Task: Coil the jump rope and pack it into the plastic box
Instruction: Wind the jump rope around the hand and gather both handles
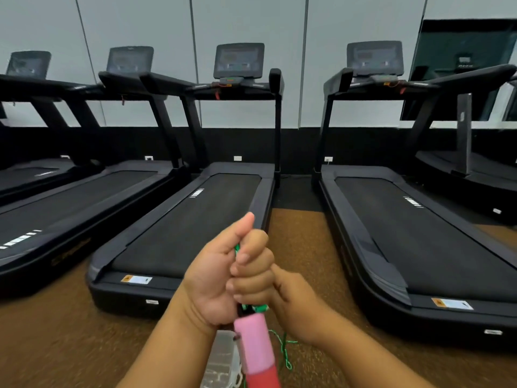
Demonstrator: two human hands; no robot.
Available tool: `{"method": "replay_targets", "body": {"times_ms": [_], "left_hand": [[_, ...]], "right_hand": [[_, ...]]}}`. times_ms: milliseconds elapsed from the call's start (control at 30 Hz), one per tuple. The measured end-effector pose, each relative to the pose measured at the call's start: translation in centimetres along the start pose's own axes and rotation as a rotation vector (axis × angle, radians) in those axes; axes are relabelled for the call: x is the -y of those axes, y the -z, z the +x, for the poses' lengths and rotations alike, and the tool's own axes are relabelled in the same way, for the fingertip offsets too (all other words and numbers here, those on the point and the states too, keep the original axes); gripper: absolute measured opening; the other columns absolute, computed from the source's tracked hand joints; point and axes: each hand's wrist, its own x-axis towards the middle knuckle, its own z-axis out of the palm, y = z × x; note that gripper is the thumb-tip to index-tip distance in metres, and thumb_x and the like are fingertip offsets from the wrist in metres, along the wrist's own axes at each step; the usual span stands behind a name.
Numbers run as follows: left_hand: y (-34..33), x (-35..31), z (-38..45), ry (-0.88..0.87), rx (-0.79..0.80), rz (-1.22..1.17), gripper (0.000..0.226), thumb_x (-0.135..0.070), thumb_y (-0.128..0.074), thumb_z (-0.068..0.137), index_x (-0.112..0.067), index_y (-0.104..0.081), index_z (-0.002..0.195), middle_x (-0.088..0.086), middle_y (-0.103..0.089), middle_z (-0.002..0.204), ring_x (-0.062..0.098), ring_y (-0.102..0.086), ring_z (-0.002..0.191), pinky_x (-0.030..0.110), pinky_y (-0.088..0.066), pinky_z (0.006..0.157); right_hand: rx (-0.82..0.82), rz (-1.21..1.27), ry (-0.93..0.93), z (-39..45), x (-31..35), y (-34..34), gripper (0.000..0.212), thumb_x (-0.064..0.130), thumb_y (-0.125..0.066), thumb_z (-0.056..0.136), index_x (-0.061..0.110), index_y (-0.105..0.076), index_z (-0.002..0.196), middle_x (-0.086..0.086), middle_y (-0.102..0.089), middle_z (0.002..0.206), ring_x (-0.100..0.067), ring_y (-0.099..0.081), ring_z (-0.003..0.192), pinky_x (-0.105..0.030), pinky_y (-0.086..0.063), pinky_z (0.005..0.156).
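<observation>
Pink handle [256, 348] right up close, poking down over the clear plastic box [221, 359]. Left hand [215, 278] curled tight round the green rope [284, 350], thumb up, probably pinning coils. Right hand [282, 298] fisted alongside, likely winding. Loose tail dangling, so not boxed yet.

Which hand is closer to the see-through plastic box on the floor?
The left. The left hand is almost straight above the clear plastic box, its wrist over the box's top edge. The right hand is further to the right, past the pink foam handle.
</observation>
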Motion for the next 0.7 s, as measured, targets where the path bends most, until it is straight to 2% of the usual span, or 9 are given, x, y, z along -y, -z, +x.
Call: {"method": "replay_targets", "body": {"times_ms": [67, 167, 267, 333, 400, 467, 567, 633, 700], "left_hand": [[0.7, -1.0, -0.8, -0.032, -0.079, 0.038, 0.054, -0.042, -0.028, 0.102, -0.009, -0.048, 0.064, -0.003, -0.022, 0.048, 0.007, -0.02, 0.037, 0.02, -0.021, 0.039], [1.5, -2.0, -1.9, -0.092, -0.286, 0.126, 0.05, -0.04, -0.031, 0.101, -0.01, -0.049, 0.066, -0.002, -0.03, 0.05, 0.009, -0.03, 0.036, 0.02, -0.026, 0.038], [2.0, -1.5, -2.2, -0.16, -0.564, 0.238, 0.046, -0.039, -0.04, 0.093, -0.008, -0.062, 0.067, 0.004, -0.05, 0.054, 0.016, -0.054, 0.044, 0.024, -0.047, 0.042], [2.2, -0.9, -2.2, -0.165, -0.577, 0.242, 0.051, -0.038, -0.039, 0.092, -0.002, -0.072, 0.08, 0.016, -0.068, 0.073, 0.03, -0.071, 0.071, 0.036, -0.061, 0.065], [2.5, -0.5, -2.1, -0.127, -0.562, 0.259, 0.055, -0.039, -0.037, 0.093, 0.003, -0.072, 0.098, 0.026, -0.07, 0.099, 0.039, -0.068, 0.1, 0.045, -0.055, 0.088], [2.5, -0.4, -2.1, -0.057, -0.56, 0.285, 0.059, -0.043, -0.037, 0.093, 0.005, -0.068, 0.111, 0.029, -0.066, 0.114, 0.041, -0.061, 0.113, 0.048, -0.047, 0.099], [2.5, 0.1, -1.8, 0.061, -0.534, 0.294, 0.073, -0.056, -0.037, 0.09, 0.007, -0.063, 0.117, 0.028, -0.064, 0.111, 0.037, -0.064, 0.1, 0.044, -0.049, 0.087], [2.6, 0.5, -1.6, 0.098, -0.496, 0.293, 0.082, -0.066, -0.038, 0.088, 0.007, -0.063, 0.115, 0.021, -0.063, 0.09, 0.029, -0.056, 0.077, 0.035, -0.041, 0.069], [2.6, 0.9, -1.4, 0.097, -0.457, 0.261, 0.085, -0.072, -0.034, 0.085, 0.006, -0.068, 0.093, 0.014, -0.058, 0.066, 0.024, -0.051, 0.061, 0.031, -0.04, 0.063]], "right_hand": [[0.001, -0.134, 0.029, -1.3, -0.4, -0.6, 0.019, 0.041, -0.038, 0.097, 0.027, -0.049, 0.104, -0.001, -0.064, 0.094, -0.022, -0.059, 0.085, -0.047, -0.049, 0.076], [0.077, -0.383, 0.093, -2.4, -0.1, -0.9, 0.028, 0.033, -0.036, 0.099, 0.027, -0.044, 0.126, -0.001, -0.06, 0.115, -0.021, -0.057, 0.102, -0.039, -0.048, 0.085], [0.049, -0.706, 0.263, -3.2, 0.5, -0.9, 0.026, 0.034, -0.04, 0.087, 0.027, -0.048, 0.11, 0.005, -0.063, 0.086, -0.016, -0.063, 0.072, -0.028, -0.051, 0.056], [0.022, -0.823, 0.348, -3.3, 1.1, -0.8, 0.017, 0.033, -0.054, 0.078, 0.028, -0.054, 0.094, 0.011, -0.056, 0.071, -0.01, -0.056, 0.057, -0.025, -0.045, 0.046], [0.016, -0.861, 0.416, -3.2, 1.9, -0.2, 0.015, 0.032, -0.064, 0.077, 0.027, -0.053, 0.085, 0.01, -0.053, 0.068, -0.011, -0.053, 0.055, -0.026, -0.043, 0.045], [0.001, -0.876, 0.468, -2.8, 2.9, 0.6, 0.012, 0.033, -0.06, 0.083, 0.026, -0.049, 0.082, 0.009, -0.055, 0.069, -0.012, -0.052, 0.056, -0.027, -0.043, 0.046], [-0.026, -0.835, 0.54, -1.8, 4.2, 2.2, 0.012, 0.035, -0.062, 0.084, 0.024, -0.058, 0.084, 0.009, -0.061, 0.075, -0.01, -0.055, 0.064, -0.024, -0.044, 0.051], [-0.015, -0.837, 0.555, -1.0, 4.8, 3.1, 0.022, 0.033, -0.073, 0.075, 0.023, -0.055, 0.084, 0.009, -0.06, 0.074, -0.009, -0.054, 0.061, -0.021, -0.04, 0.048], [0.015, -0.86, 0.53, -0.2, 5.0, 3.8, 0.031, 0.037, -0.076, 0.07, 0.022, -0.052, 0.083, 0.007, -0.056, 0.07, -0.011, -0.052, 0.055, -0.022, -0.04, 0.045]]}}
